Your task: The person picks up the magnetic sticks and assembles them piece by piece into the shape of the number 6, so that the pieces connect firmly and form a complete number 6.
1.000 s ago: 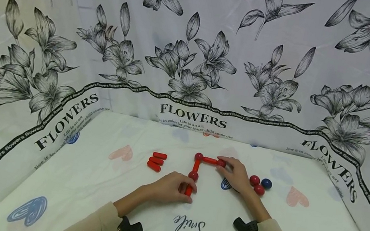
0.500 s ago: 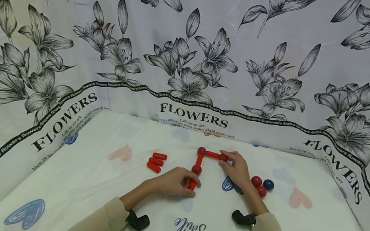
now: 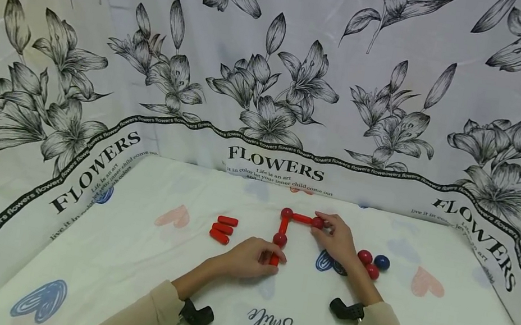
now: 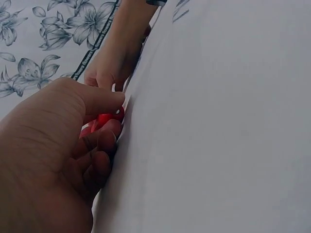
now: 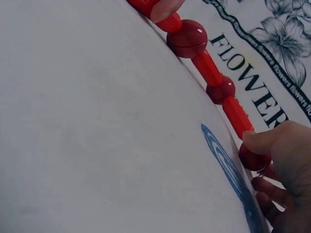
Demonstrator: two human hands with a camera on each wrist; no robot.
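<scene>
A chain of red rods and dark red balls lies bent at a corner on the cloth in the head view. My left hand [image 3: 248, 257] pinches the near rod [image 3: 274, 259] between thumb and fingers. From it the chain runs through a ball [image 3: 280, 239] and a rod [image 3: 283, 226] to the corner ball [image 3: 286, 212], then along another rod [image 3: 302, 218] to the right. At that end my right hand [image 3: 337, 240] grips the end ball [image 3: 317, 222]. In the right wrist view, the thumb lies where the last rod [image 5: 238, 118] meets the end ball [image 5: 254, 158].
Left of the chain lie 3 loose red rods [image 3: 222, 229]. Two dark red balls [image 3: 365, 257] and a blue ball [image 3: 382, 262] sit together beyond the right forearm. A flower-printed curtain [image 3: 280, 103] hangs behind the cloth-covered table [image 3: 120, 271].
Both hands have shifted the chain a little away from the person and slightly right, keeping hold of its two ends. The loose rods and balls stay put.
</scene>
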